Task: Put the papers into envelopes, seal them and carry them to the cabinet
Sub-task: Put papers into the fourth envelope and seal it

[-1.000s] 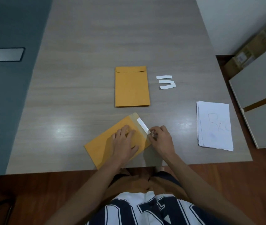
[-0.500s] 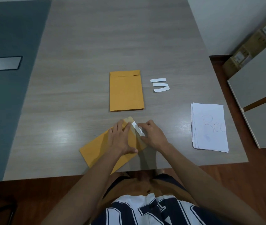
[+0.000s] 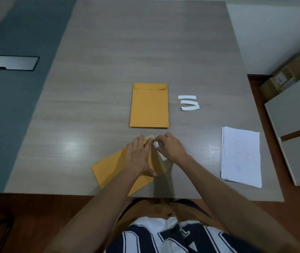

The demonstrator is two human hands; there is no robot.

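**Peeling the seal**

Low centre, the left hand [image 3: 139, 156] flattens the tilted envelope [image 3: 111, 169], thin and floppy. The right hand [image 3: 172, 148], grip narrow, pinches its white strip [image 3: 156, 145], seemingly at the flap. Higher up lies another envelope [image 3: 149, 106]; papers [image 3: 240, 157] at right.

Dim; overhead glare on table [image 3: 72, 145]; edges perhaps warped.

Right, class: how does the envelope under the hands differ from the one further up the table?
The near envelope lies slanted, the far envelope square. The near envelope's flap is open, left hand pressing the body, right hand pinching the white strip; the far envelope's is folded down. Both are mustard-yellow.
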